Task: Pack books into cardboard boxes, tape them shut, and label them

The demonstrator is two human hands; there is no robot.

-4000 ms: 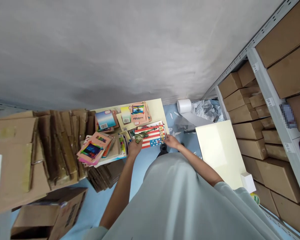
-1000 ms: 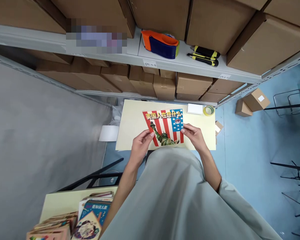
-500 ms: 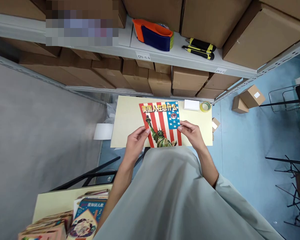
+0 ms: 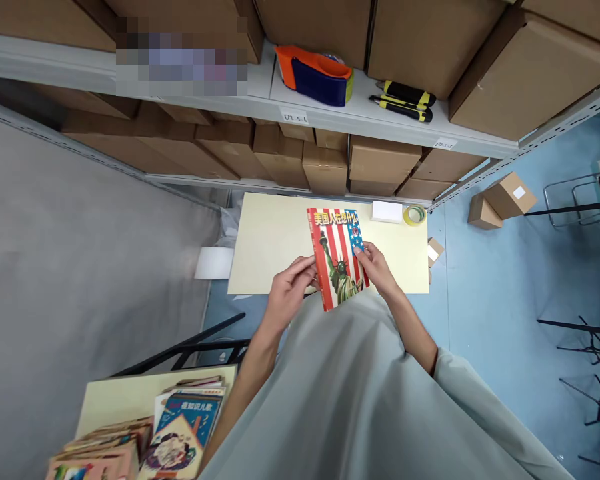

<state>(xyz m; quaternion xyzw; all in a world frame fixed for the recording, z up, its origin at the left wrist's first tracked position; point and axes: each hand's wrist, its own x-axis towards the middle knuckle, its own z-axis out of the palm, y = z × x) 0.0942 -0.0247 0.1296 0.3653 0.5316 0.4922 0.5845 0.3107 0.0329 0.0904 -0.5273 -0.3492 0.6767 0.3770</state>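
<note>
A book [image 4: 336, 250] with red and white stripes, stars and a green statue on its cover is tilted above the front part of a pale yellow table [image 4: 270, 247]. My right hand [image 4: 379, 268] grips its right edge, thumb on the cover. At the left edge, my left hand [image 4: 293, 287] is closed with its fingertips against the spine; part of its fingers is hidden behind the book. A white box [image 4: 387, 212] and a roll of tape [image 4: 415, 214] sit at the table's back right.
Shelves above the table hold cardboard boxes [image 4: 325, 167], an orange and blue tape dispenser [image 4: 316, 77] and cutters [image 4: 405, 100]. Books [image 4: 180, 433] are piled on a second table at the lower left. A grey wall [image 4: 90, 267] rises at left.
The book has turned so that its spine shows and its cover looks narrower. My left hand has shifted right with it, and the camera view has moved slightly.
</note>
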